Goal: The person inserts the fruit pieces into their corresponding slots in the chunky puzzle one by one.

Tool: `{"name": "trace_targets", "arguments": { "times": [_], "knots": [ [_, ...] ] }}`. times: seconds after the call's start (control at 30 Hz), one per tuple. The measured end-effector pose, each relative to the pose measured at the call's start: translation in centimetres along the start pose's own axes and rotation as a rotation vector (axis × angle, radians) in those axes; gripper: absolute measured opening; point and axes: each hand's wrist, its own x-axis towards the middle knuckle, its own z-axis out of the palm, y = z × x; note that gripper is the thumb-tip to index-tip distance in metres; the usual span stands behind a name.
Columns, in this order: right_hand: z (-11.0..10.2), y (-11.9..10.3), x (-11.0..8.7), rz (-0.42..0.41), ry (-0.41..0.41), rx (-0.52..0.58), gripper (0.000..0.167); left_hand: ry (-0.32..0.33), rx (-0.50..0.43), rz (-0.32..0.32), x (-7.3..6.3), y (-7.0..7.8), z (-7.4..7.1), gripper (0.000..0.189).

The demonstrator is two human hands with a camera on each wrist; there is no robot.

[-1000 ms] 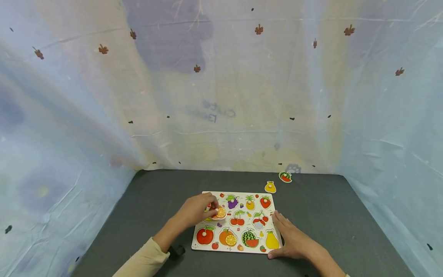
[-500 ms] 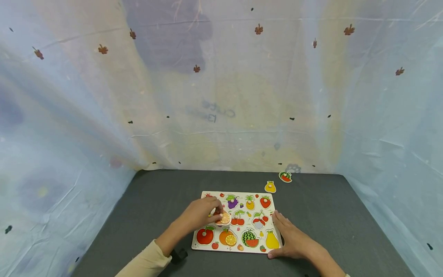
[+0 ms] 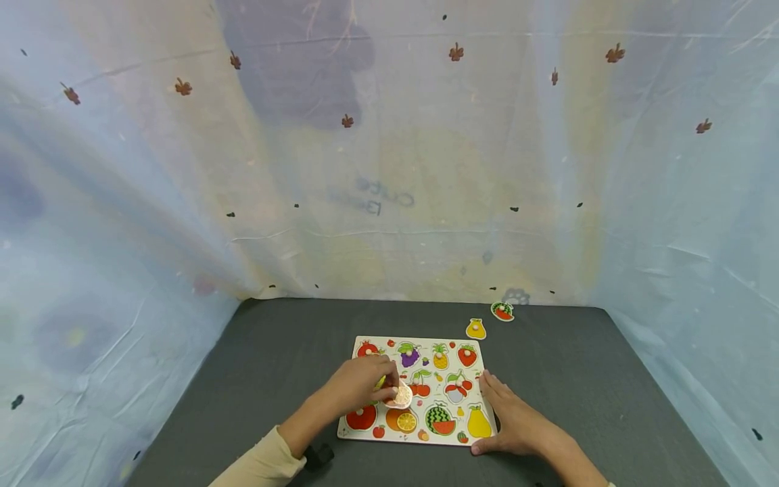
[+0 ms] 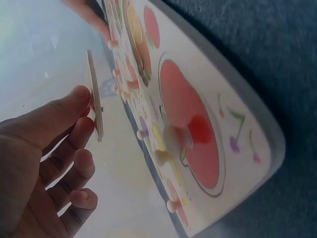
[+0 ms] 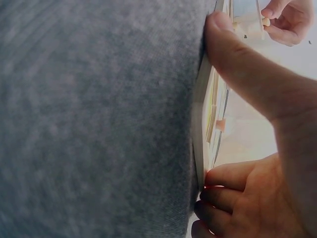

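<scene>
My left hand (image 3: pixel 364 384) pinches an orange-slice puzzle piece (image 3: pixel 402 398) by its small knob, above the left part of a white fruit puzzle board (image 3: pixel 359 435). Edge-on in the left wrist view, the thin piece (image 4: pixel 96 94) is lifted off the board, beside a knobbed red apple piece (image 4: pixel 188 119). At the board's right front corner rests my right hand (image 3: pixel 517 423), its thumb at the front edge and its fingers along the right edge. Printed orange (image 3: pixel 395 421), watermelon (image 3: pixel 439 419) and pear (image 3: pixel 479 423) shapes fill the front row without knobs.
Beyond the board lie a yellow pear piece (image 3: pixel 476 329) and a watermelon piece (image 3: pixel 502 312) on the dark table (image 3: pixel 292 331). Knobbed grape (image 3: pixel 408 354), pineapple (image 3: pixel 440 356) and strawberry (image 3: pixel 467 356) pieces sit in the back row. A patterned curtain (image 3: pixel 389 169) encloses the table.
My left hand has carried the orange piece rightward and toward the front row, tilting it, which uncovers the red fruit at the back left corner. My right hand stays put.
</scene>
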Motion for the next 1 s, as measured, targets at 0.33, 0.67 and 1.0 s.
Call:
{"name": "trace_targets", "arguments": {
  "times": [0.33,0.67,1.0],
  "knots": [
    [0.0,0.2,-0.1,-0.016,-0.004,0.004,0.137,-0.039,0.011,0.046,0.2,0.8,0.8,0.017],
    [0.0,0.1,-0.1,-0.013,-0.001,0.001,0.137,-0.105,0.002,0.023,0.3,1.6,1.7,0.018],
    [0.0,0.1,-0.1,-0.005,-0.001,-0.001,0.137,-0.15,-0.036,-0.011,0.2,1.8,2.3,0.021]
  ]
}}
